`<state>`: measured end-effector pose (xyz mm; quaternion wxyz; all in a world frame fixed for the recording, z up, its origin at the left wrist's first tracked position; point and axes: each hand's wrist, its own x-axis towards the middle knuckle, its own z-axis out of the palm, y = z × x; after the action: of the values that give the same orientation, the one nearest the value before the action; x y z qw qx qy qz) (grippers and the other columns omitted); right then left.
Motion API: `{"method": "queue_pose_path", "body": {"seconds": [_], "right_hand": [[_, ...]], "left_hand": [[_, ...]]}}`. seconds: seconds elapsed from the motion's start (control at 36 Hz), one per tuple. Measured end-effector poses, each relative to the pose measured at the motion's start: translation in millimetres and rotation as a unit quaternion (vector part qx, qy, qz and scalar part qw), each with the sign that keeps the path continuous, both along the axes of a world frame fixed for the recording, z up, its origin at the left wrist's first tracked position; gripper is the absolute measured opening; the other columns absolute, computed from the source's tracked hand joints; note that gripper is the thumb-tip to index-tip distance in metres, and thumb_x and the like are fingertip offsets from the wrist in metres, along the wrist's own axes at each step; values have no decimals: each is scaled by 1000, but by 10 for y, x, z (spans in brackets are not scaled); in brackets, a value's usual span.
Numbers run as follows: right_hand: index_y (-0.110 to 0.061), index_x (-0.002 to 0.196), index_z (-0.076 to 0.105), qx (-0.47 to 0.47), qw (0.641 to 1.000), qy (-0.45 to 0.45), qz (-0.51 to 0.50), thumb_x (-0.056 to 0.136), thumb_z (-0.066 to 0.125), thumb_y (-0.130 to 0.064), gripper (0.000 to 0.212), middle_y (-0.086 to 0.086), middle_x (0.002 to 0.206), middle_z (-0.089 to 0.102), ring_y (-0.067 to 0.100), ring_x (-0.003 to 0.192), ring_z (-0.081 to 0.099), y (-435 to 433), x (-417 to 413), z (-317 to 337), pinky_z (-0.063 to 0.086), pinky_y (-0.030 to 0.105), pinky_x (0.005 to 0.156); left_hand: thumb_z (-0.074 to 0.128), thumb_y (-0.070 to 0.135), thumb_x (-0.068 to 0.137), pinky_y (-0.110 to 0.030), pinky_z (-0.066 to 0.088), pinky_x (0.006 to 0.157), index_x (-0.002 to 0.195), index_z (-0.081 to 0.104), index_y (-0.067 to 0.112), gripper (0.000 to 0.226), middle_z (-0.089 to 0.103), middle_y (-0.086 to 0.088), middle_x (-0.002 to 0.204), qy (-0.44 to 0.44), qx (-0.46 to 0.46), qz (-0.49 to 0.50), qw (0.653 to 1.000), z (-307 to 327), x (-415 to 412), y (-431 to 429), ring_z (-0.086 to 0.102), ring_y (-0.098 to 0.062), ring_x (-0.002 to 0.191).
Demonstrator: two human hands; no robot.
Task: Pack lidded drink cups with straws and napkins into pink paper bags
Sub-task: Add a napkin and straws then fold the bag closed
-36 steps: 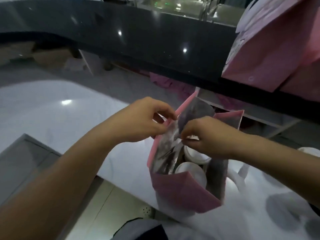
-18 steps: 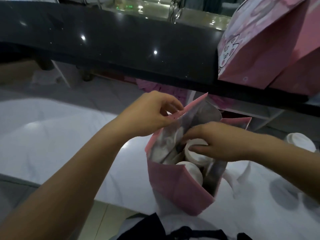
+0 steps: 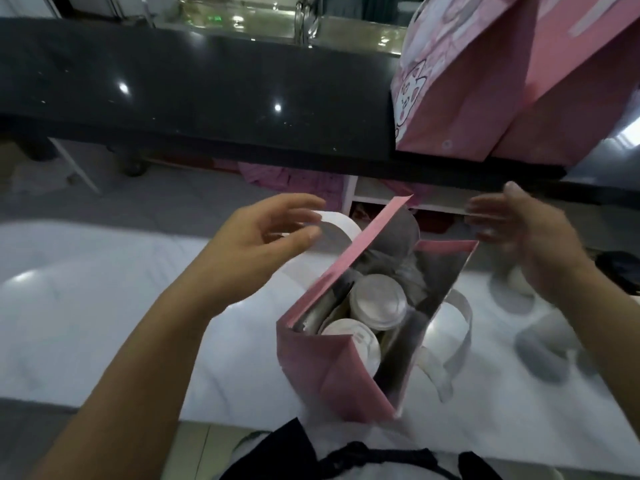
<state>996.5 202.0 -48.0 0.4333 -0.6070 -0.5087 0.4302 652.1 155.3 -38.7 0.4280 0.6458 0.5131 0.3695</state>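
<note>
**Open bag between two hands, seen from the head camera.** A pink bag (image 3: 311, 368) stands upright on the white table (image 3: 104, 306), directly in front of the person, with its mouth open. Two lidded cups sit inside, one behind the other: the near cup (image 3: 349, 336) and the far cup (image 3: 377, 301). A silvery item is wedged between the cups and the left wall. Whether it is a straw or a napkin cannot be told.

The long axis of the bag's mouth runs away from the person, so one long wall faces each hand. The left hand (image 3: 256, 244) hovers, fingers loosely spread and holding nothing, just beside the white left handle (image 3: 337, 230), which rises above the left wall. Contact between them cannot be confirmed. The right hand (image 3: 526, 233), blurred, is likewise spread wide and empty, near the far right corner of the rim. The right handle (image 3: 460, 327) droops outside the right wall, lower and closer to the person than that hand.

The left hand is therefore judged the better placed to take a handle, whereas the right would have to drop and draw back first. Further pink bags (image 3: 460, 98) stand on a dark raised table (image 3: 207, 91) beyond.
</note>
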Motion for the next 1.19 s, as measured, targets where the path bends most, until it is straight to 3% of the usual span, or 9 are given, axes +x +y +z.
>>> {"method": "queue_pose_path", "body": {"seconds": [0.14, 0.28, 0.39, 0.47, 0.64, 0.94, 1.03, 1.14, 1.19], "right_hand": [[-7, 116, 69, -155, 986, 59, 35, 97, 33, -61, 68, 19, 126, 65, 35, 121, 58, 122, 218, -533, 41, 52, 107], [-2, 138, 50, -208, 970, 105, 76, 89, 42, -66, 81, 22, 129, 61, 38, 120, 57, 203, 162, -861, 48, 48, 91], [-20, 141, 50, -198, 966, 121, 118, 97, 44, -57, 58, 8, 130, 64, 30, 121, 60, 250, 96, -1065, 52, 39, 83], [-21, 120, 67, -163, 970, 94, 156, 106, 35, -37, 38, 7, 111, 73, 28, 108, 67, 198, 29, -1126, 52, 50, 96], [-9, 94, 64, -187, 958, 112, 184, 102, 35, -24, 34, 7, 82, 74, 25, 80, 68, -57, 99, -1217, 45, 52, 86], [-32, 116, 71, -166, 941, 228, 187, 100, 34, -41, 41, 5, 111, 73, 23, 103, 68, -685, 599, -1276, 47, 53, 98], [-33, 127, 67, -167, 912, 265, 264, 85, 58, -65, 54, 16, 130, 65, 34, 120, 60, -782, 837, -1267, 43, 56, 106], [-44, 122, 68, -113, 915, 184, 341, 69, 76, -63, 57, -2, 136, 63, 14, 125, 59, -773, 1012, -1177, 46, 35, 106], [-45, 136, 55, -85, 915, 122, 375, 64, 77, -64, 77, -5, 156, 40, 15, 141, 42, -706, 1059, -1109, 35, 40, 115]], "left_hand": [[55, 25, 100, -35, 50, 98, 119, 64, 36, 23, 70, 12, 118, -152, -38, 226, 961, -438, -163, -470, 65, -9, 112], [50, 11, 101, -46, 51, 98, 120, 60, 38, 35, 61, 1, 131, -196, -159, 338, 907, -1061, -187, -1044, 61, -23, 119], [64, 1, 80, -46, 50, 99, 119, 59, 47, 61, 62, 3, 131, -147, -261, 292, 908, -1392, 39, -1470, 62, -19, 117], [65, 1, 79, -37, 50, 101, 125, 55, 45, 65, 63, 12, 130, -119, -307, 220, 918, -1434, 338, -1680, 57, -10, 124], [88, 17, 72, -35, 40, 110, 150, 28, 41, 101, 40, 18, 153, -134, -269, 101, 948, -1413, 773, -1772, 40, -7, 140], [90, 32, 59, -25, 56, 83, 144, 44, 17, 98, 66, 3, 130, -140, -258, 173, 940, -1332, 1091, -1777, 63, -17, 118], [92, 40, 56, -25, 57, 84, 144, 45, 16, 103, 67, 4, 127, -138, -229, 176, 947, -1234, 1102, -1812, 64, -15, 117], [94, 45, 59, -41, 47, 106, 149, 38, 30, 107, 47, 6, 150, -97, -180, 146, 968, -1096, 1028, -1770, 47, -18, 137], [92, 42, 59, -45, 43, 110, 144, 38, 49, 101, 26, 16, 160, -76, -150, 131, 977, -1002, 975, -1721, 35, -12, 144]]}}
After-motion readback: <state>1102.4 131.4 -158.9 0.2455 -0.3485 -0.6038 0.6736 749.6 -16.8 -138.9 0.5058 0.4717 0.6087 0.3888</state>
